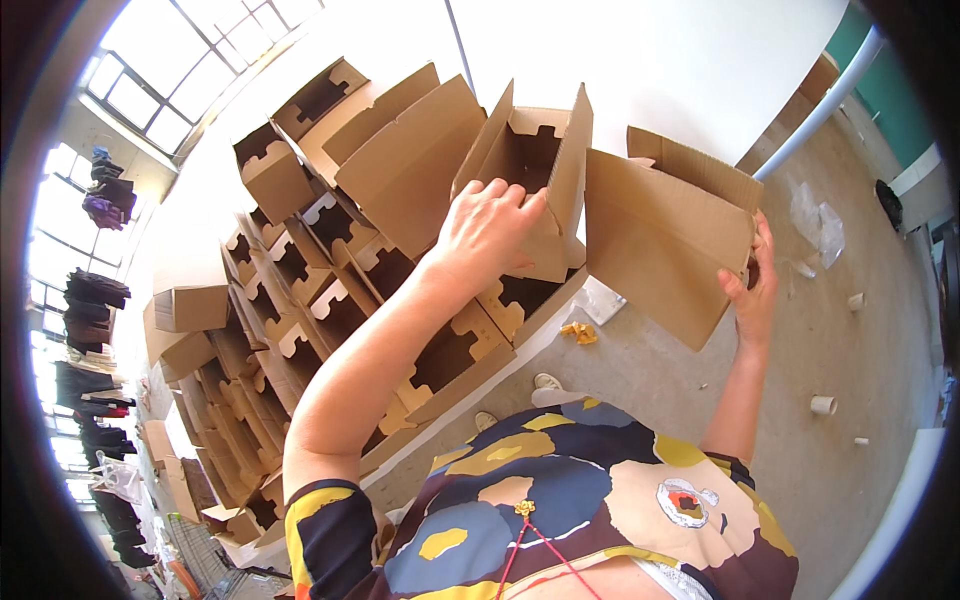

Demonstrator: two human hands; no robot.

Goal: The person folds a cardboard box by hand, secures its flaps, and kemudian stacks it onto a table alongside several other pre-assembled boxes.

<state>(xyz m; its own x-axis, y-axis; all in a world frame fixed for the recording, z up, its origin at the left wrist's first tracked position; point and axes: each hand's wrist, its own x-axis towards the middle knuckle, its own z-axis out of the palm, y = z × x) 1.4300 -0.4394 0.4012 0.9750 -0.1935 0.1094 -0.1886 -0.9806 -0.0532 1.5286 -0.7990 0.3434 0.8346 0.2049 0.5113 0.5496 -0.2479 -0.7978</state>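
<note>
An open cardboard box (670,240) is held tilted above the floor by my right hand (752,275). My right fingers wrap its right end, and the thumb presses on the near face. My left hand (490,225) grips the near edge of another open cardboard box (568,170), fingers curled over its rim. That box stands upright at the far end of the stacked boxes, with its long side flaps raised. The two boxes are close side by side. Just left of my left hand is a box with a wide raised flap (415,165).
Many open cardboard boxes (460,350) with notched ends stand in rows to the left. A blue-white pole (820,105) rises at the right. Clear plastic (818,225), white rolls (823,405) and a yellow scrap (578,332) lie on the concrete floor (640,390).
</note>
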